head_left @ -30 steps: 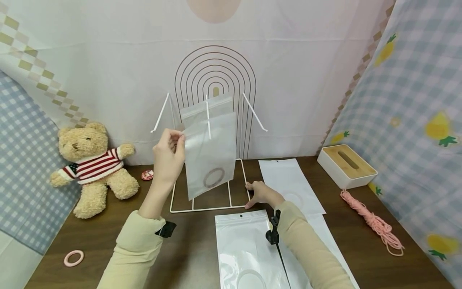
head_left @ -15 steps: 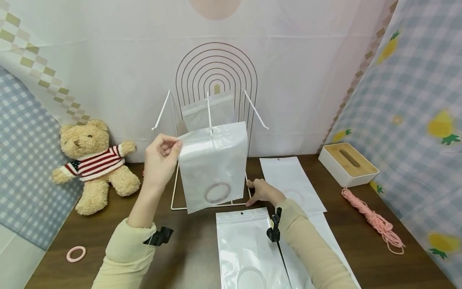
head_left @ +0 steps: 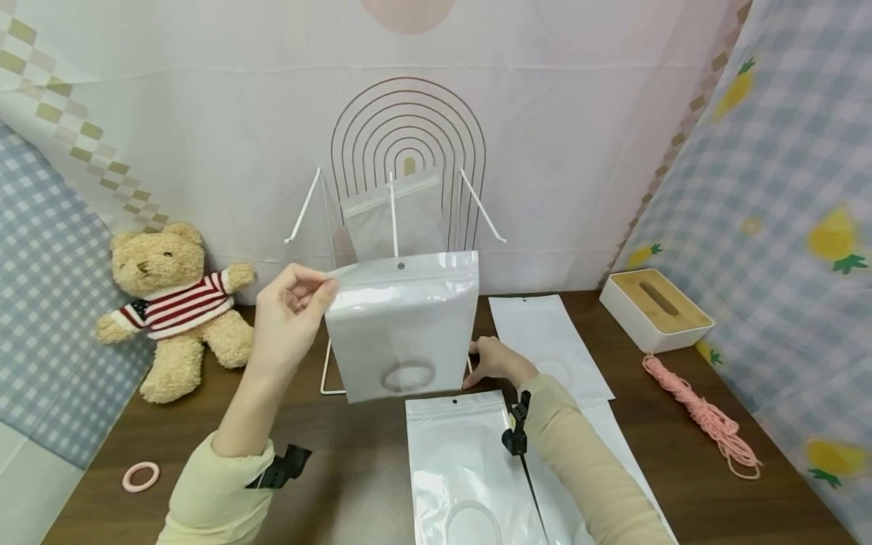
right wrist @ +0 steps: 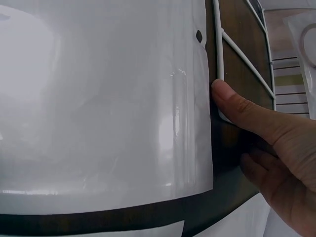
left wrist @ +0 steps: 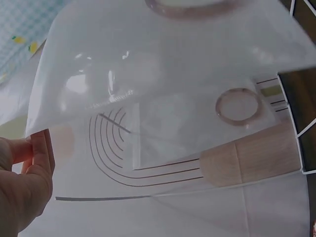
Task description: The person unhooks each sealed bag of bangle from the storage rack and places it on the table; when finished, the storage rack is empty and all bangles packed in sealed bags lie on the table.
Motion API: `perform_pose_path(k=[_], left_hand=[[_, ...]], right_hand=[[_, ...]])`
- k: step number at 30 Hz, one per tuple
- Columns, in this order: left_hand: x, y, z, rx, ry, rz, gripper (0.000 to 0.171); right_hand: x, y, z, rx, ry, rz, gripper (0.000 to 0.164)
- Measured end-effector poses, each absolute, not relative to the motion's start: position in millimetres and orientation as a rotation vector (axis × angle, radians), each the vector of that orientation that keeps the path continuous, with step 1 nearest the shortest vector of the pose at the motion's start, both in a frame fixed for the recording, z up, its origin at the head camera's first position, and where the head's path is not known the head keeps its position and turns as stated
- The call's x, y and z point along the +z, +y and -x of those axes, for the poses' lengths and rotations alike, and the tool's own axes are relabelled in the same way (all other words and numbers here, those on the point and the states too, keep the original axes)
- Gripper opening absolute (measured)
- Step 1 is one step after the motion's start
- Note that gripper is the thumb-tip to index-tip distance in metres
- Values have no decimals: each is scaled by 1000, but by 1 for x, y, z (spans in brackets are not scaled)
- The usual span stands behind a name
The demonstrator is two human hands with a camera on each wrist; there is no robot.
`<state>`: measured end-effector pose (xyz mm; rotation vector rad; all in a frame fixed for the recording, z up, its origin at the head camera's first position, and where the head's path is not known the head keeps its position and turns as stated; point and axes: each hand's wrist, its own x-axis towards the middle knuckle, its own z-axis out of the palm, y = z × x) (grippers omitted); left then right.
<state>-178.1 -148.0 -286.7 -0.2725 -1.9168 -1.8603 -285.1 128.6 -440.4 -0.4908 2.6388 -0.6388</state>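
Note:
My left hand [head_left: 288, 322] pinches the upper left corner of a white zip bag [head_left: 402, 333] with a ring showing through it. This bag's hanging hole lies by the tip of the middle hook [head_left: 393, 223] of a white wire display rack [head_left: 482, 208]; whether they touch I cannot tell. Behind it another zip bag [head_left: 391, 219] hangs on that hook, its ring [left wrist: 239, 106] visible in the left wrist view. My right hand [head_left: 500, 362] holds the rack's base at the front right corner, thumb [right wrist: 227, 94] against the wire.
More zip bags lie on the table: one in front [head_left: 470, 462], one at the right [head_left: 545, 341]. A teddy bear [head_left: 170, 303] and pink ring [head_left: 141, 477] are left. A tissue box [head_left: 654, 310] and pink rope [head_left: 705, 416] are right.
My left hand has drawn the zip bag forward along the middle hook, down to its tip and slightly left. The right hand has stayed at the rack's base.

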Motion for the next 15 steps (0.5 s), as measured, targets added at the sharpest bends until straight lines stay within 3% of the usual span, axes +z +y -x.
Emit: perform_pose_path(k=[3, 9, 15], left_hand=[[-293, -157, 168, -1950, -1918, 293, 20], [-330, -205, 162, -2327, -1991, 275, 21], [-384, -257, 175, -2316, -2338, -26, 22]], right_hand=[[-441, 127, 285, -656, 2628, 499, 51], [-440, 127, 285, -579, 2637, 512, 84], [-440, 128, 284, -570, 2646, 500, 87]])
